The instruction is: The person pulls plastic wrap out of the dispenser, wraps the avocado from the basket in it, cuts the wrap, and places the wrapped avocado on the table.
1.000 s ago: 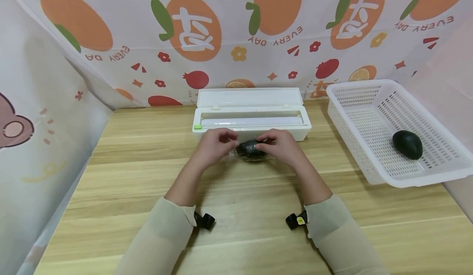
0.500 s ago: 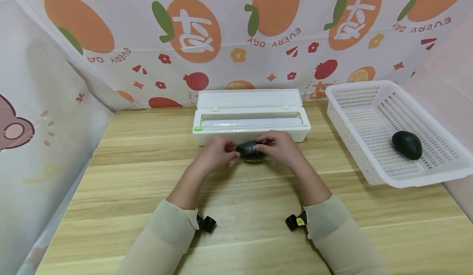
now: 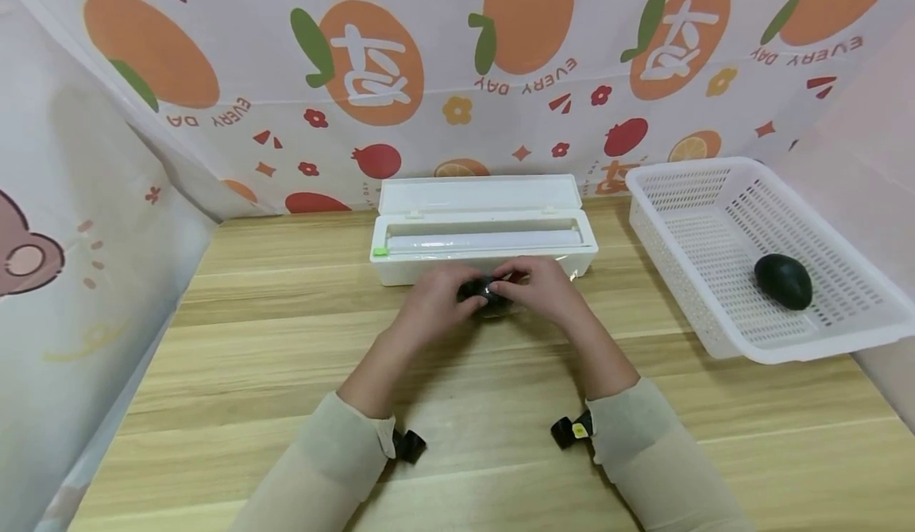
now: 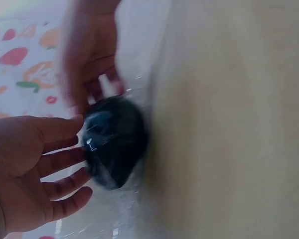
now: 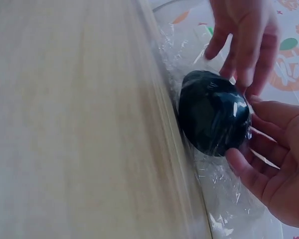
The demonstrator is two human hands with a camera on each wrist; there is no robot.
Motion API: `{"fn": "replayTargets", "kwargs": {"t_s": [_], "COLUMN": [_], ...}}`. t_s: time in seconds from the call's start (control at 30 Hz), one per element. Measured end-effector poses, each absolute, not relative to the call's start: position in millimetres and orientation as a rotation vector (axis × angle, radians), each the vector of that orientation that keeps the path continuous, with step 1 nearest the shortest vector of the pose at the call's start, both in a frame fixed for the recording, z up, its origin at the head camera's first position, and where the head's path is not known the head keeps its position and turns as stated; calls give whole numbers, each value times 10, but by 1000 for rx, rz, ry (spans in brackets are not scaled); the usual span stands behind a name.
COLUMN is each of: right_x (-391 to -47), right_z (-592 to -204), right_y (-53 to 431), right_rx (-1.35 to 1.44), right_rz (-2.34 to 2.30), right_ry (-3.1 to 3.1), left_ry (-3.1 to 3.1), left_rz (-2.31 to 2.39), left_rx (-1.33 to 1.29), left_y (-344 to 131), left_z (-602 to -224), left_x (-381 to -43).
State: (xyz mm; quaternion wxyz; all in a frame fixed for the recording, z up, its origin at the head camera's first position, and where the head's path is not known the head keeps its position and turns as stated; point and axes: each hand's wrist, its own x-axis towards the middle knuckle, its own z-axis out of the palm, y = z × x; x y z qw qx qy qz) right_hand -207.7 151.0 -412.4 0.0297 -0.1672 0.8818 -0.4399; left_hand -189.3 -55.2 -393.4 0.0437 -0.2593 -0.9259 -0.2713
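We see a printed cloth (image 3: 446, 52) at the back: big oranges with green leaves, red fruits, small flowers, orange slices, upside-down "EVERY DAY" lettering; on the left we note a pale cloth (image 3: 93, 167) with a pinkish-brown cartoon shape (image 3: 43, 256) and a faint yellow squiggle (image 3: 89, 347); at right, a plain pinkish sheet (image 3: 872, 167); below, we have a light wood-grain table (image 3: 214, 341); at its right side, a white slotted basket (image 3: 822, 347) with one dark green fruit (image 3: 783, 282) lying inside
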Motion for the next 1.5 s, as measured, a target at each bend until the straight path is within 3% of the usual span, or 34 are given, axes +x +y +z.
{"fn": "replayTargets", "kwargs": {"t_s": [0.2, 0.5, 0.83, 1.23, 1.5], "right_x": [-2033, -2003, -2076, -2066, -2048], "right_z": [-4027, -3895, -4051, -4088, -4056], "right_y": [1551, 1572, 1538, 1503, 1513], "right_rx": [-470, -564, -737, -672, -648], "right_rz": [-1393, -1074, -1053, -987, -969], "right_ry": [2844, 2747, 2694, 2777, 2789], "left_ry": [-2834, -2888, -2840, -2751, -2870], "left_rz": [-789, -906, -1521, -1895, -1482], "left_rx": [-809, -775, -848, -478, -341], "left_y": [-496, -528, -700, -839, -943], "left_z": [-4042, -4038, -4178, -4193, -3972], "left_x": [-1895, -1942, -2076, -2090, -1960]}}
